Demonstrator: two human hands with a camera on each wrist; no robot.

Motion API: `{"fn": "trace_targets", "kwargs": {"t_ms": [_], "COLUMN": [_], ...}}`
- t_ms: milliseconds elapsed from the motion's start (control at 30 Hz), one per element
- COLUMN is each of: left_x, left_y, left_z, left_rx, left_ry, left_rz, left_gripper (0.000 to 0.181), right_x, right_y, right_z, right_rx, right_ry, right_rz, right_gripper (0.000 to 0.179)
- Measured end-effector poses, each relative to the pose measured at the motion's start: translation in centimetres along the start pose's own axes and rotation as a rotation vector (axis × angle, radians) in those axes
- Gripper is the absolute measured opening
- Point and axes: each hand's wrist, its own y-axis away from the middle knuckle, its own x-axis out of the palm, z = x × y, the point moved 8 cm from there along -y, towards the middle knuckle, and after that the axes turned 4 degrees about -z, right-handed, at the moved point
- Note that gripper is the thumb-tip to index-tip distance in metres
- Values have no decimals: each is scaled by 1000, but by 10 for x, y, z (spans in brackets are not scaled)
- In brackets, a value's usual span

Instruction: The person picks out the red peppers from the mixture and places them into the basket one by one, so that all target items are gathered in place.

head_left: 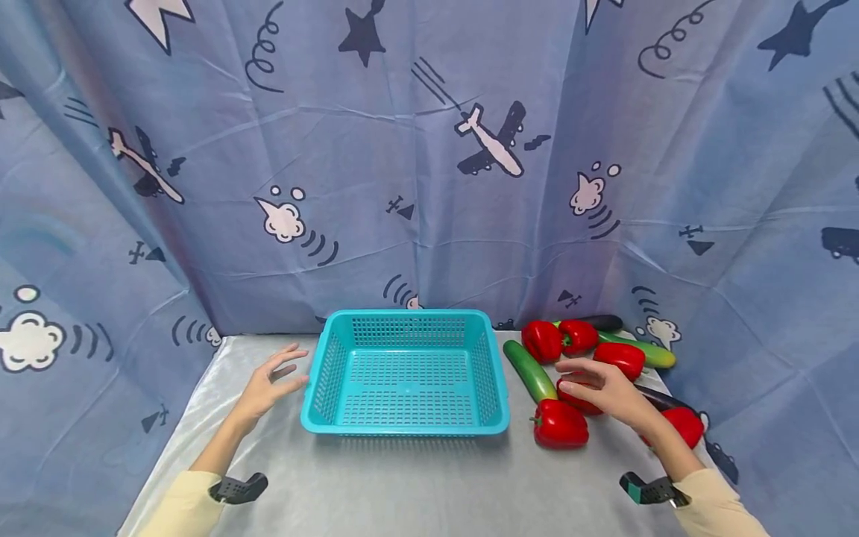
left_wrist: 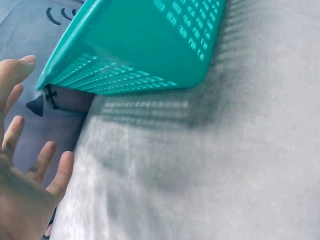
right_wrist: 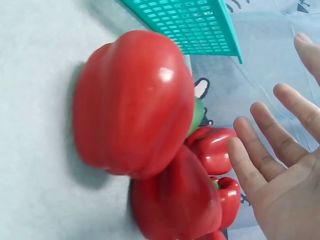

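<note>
A turquoise plastic basket (head_left: 406, 430) with slotted walls stands on the table, nothing inside it. My left hand (head_left: 267, 384) hovers beside its left rim, fingers spread and holding nothing; the left wrist view shows a gap between that hand (left_wrist: 30, 185) and the basket wall (left_wrist: 135, 45). On the other side, my right hand (head_left: 607, 388) is held over the vegetables, partly hiding a red bell pepper (head_left: 582, 405). In the right wrist view the fingers of this hand (right_wrist: 285, 170) are stretched out and apart from the nearest bell pepper (right_wrist: 132, 105).
Right of the basket lie a green cucumber (head_left: 530, 371), a front bell pepper (head_left: 561, 425), several more red peppers, a yellowish-green cucumber (head_left: 647, 352) and dark eggplants (head_left: 602, 322). A patterned blue curtain (head_left: 416, 149) hangs behind and at both sides of the pale table (head_left: 403, 492).
</note>
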Motion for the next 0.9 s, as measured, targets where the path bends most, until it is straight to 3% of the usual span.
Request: {"fn": "trace_targets", "kwargs": {"t_ms": [200,267,633,900], "left_x": [10,14,27,33], "left_y": [-6,-8,-8,-11], "left_z": [2,4,13,10], "left_rx": [1,-6,10,45], "left_ry": [-7,-13,-71,-100], "left_rz": [-1,5,-6,-2], "left_gripper": [61,61,59,60], "right_x": [7,11,29,32], "right_y": [9,13,21,21], "right_z": [-12,-14,-28,-36], "right_rx": [41,22,-74,-47], "right_ry": [-84,-95,-48,-7], "right_rz": [50,67,106,98], "right_gripper": [56,57,65,66]}}
